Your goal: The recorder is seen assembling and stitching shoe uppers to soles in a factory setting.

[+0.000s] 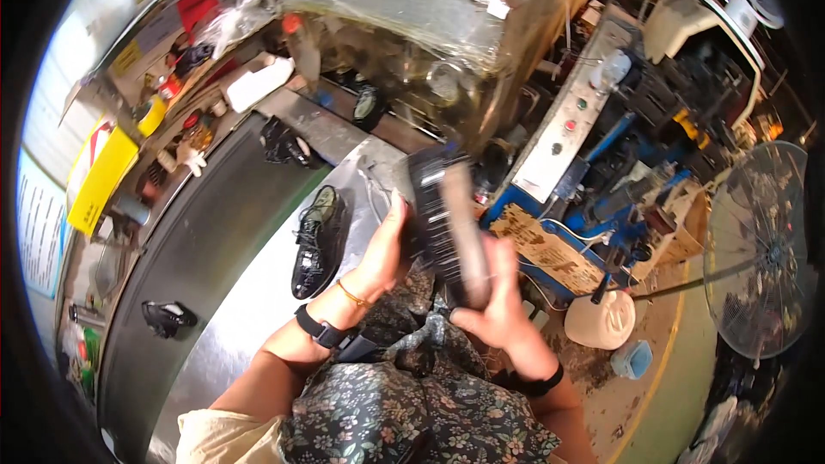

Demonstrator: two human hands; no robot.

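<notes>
In front of my apron, my right hand (498, 296) grips a brush (460, 215) by its tan back; its dark bristle side faces left and is blurred. My left hand (384, 245) has its thumb up and its fingers curled behind a dark, smeared thing right against the brush. What it holds is mostly hidden; it may be a black shoe. Just left of that hand, a glossy black lace-up shoe (316, 249) stands on the shiny metal table (232, 314).
Left of the table runs a dark conveyor belt (163, 262) carrying a black shoe (168, 318) and another black shoe (284, 142) farther up. A cluttered shelf (185, 133) lines its far side. At right are a blue machine (550, 198), a white jug (600, 320) and a caged fan (760, 249).
</notes>
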